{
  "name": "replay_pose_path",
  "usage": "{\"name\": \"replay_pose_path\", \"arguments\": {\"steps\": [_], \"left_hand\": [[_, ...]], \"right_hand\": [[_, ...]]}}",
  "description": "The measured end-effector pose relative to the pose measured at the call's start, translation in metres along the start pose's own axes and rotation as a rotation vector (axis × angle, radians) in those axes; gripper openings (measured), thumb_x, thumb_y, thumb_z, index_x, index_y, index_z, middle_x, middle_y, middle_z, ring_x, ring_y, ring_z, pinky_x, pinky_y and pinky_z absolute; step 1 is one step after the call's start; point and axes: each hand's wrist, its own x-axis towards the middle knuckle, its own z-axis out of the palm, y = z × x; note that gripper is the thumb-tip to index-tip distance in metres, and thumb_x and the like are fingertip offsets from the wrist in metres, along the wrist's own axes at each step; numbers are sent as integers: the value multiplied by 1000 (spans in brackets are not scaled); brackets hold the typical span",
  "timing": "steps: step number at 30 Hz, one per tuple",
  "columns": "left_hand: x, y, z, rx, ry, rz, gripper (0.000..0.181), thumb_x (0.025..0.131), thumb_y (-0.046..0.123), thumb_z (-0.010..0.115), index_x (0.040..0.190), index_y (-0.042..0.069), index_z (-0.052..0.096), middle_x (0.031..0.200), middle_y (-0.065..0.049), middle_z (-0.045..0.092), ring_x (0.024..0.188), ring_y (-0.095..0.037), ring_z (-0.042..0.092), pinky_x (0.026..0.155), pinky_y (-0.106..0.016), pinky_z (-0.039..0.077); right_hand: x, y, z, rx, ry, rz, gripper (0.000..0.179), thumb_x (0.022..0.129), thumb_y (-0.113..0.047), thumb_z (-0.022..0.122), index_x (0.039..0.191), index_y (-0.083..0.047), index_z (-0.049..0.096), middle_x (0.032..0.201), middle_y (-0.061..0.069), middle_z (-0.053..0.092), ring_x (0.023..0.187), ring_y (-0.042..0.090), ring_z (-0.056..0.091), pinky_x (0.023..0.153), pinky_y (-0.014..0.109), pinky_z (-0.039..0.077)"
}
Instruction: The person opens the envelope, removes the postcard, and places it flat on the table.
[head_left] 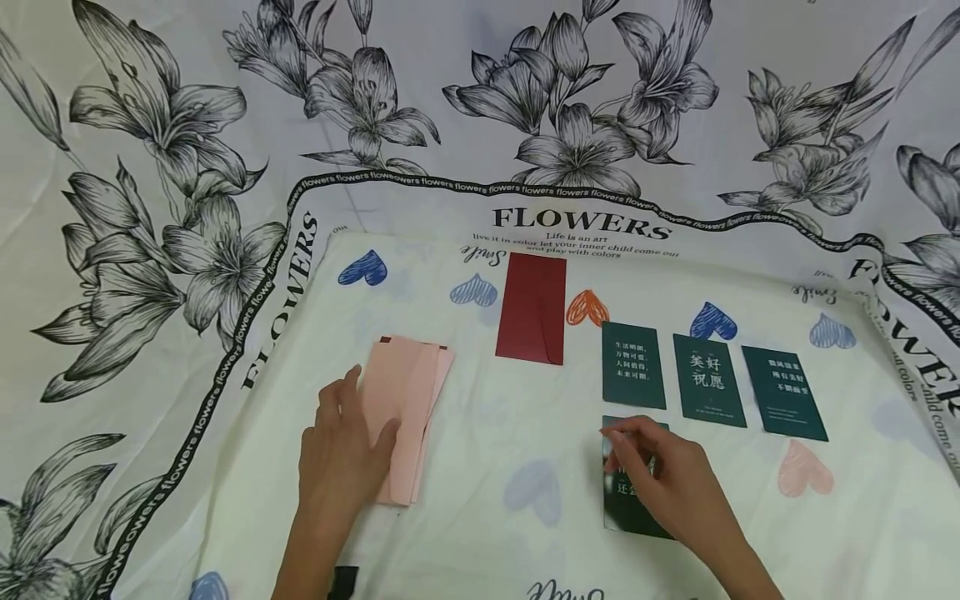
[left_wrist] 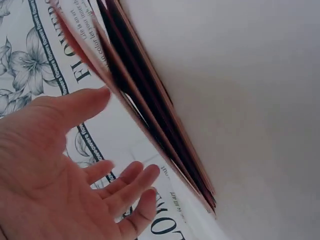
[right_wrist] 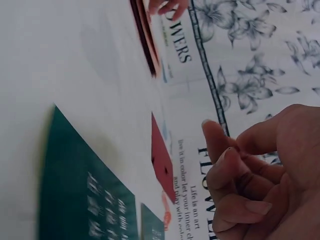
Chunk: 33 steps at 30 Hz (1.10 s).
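Observation:
In the head view, my left hand [head_left: 341, 450] lies over the left edge of a small stack of pink paper envelopes [head_left: 405, 417]. Its fingers are spread and relaxed; the left wrist view shows the thumb right at the top envelope [left_wrist: 142, 117] and the layers standing slightly apart. My right hand [head_left: 663, 475] hovers over a dark green card with white lettering [head_left: 630, 512], covering part of it. Thumb and fingers of that right hand [right_wrist: 255, 185] are loosely bent with nothing between them in the right wrist view.
Three more green cards form a row behind the right hand: a left one [head_left: 632, 387], a middle one [head_left: 708, 400] and a right one [head_left: 783, 412]. A dark red envelope [head_left: 531, 308] lies farther back. Everything rests on a white cloth [head_left: 480, 467] printed with hearts and flowers.

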Motion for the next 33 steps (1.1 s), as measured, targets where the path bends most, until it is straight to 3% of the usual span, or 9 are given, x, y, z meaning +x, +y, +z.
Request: {"name": "replay_pose_path", "arguments": {"steps": [3,6,11,13,16,19,25,33], "left_hand": [[-2,6,-2,-61,-31,-20,88,97,32,75,166,8,25,148,-26,44,104,-51,63,83,-63,47],[-7,16,-3,-138,-60,-2,88,98,34,74,167,13,23,147,-21,46,115,-45,64,94,-64,41],[-20,44,-2,-266,-86,103,80,103,39,69,165,17,24,145,-9,50,128,-31,59,101,-58,38],[-26,56,0,-320,-103,144,73,106,45,63,164,20,26,146,-2,50,131,-24,55,101,-54,40],[-33,70,3,-386,-118,185,67,108,51,56,163,25,27,145,5,49,132,-18,52,102,-51,42],[-36,76,5,-403,-117,200,65,108,53,55,162,29,29,143,10,49,132,-15,53,104,-51,44],[-34,78,5,-400,-108,209,63,107,52,59,160,29,33,144,10,50,129,-14,55,102,-50,47],[-34,79,8,-415,-121,234,62,106,50,60,158,22,40,145,9,51,130,-12,55,103,-49,50]], "right_hand": [[21,2,-7,-44,-11,-15,19,110,-33,62,121,-21,70,82,-10,74,61,9,58,52,27,45],[56,3,-7,-83,-32,-16,27,110,-36,61,125,-15,69,89,-5,76,67,9,63,56,29,48],[127,2,10,-210,-100,60,43,108,-44,60,123,-5,69,85,3,72,68,17,64,58,34,49],[151,2,19,-284,-138,98,48,106,-49,59,113,-3,72,75,4,66,62,19,59,53,33,46],[177,3,31,-393,-196,147,57,104,-55,58,82,-5,71,58,1,54,54,18,52,47,30,38],[193,6,41,-477,-237,175,65,102,-61,59,62,-10,58,52,0,46,50,17,48,45,29,34],[210,3,50,-433,-287,231,54,97,-60,68,79,-10,60,62,3,57,61,19,55,53,31,41],[205,14,42,-301,-359,211,50,101,-52,68,76,-8,63,61,0,50,63,17,50,57,31,39]]}}
